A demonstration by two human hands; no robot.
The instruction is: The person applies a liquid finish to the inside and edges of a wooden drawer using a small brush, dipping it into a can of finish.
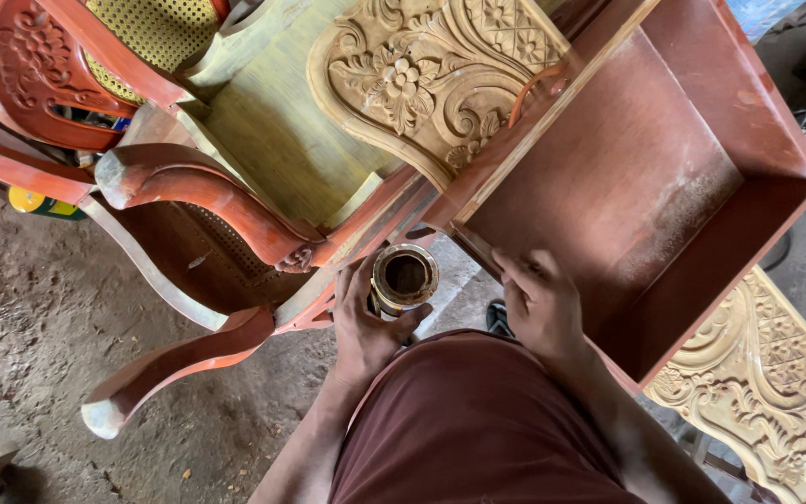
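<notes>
My left hand (363, 322) is wrapped around a small round tin (404, 276) with a stained brass-coloured rim and a dark inside, held upright just above my knee. My right hand (541, 303) rests with closed fingers on the near edge of a reddish-brown wooden box frame (757, 121); whether it holds anything small is hidden. The box's inner panel is dusty toward the right. My dark red trouser leg fills the bottom middle.
A reddish varnished chair (200, 191) with curved arms and cane seat lies at left. Unfinished carved wooden panels sit at top centre (422, 79) and bottom right (767, 392). A yellow can (34, 203) rests at far left on the dirt floor.
</notes>
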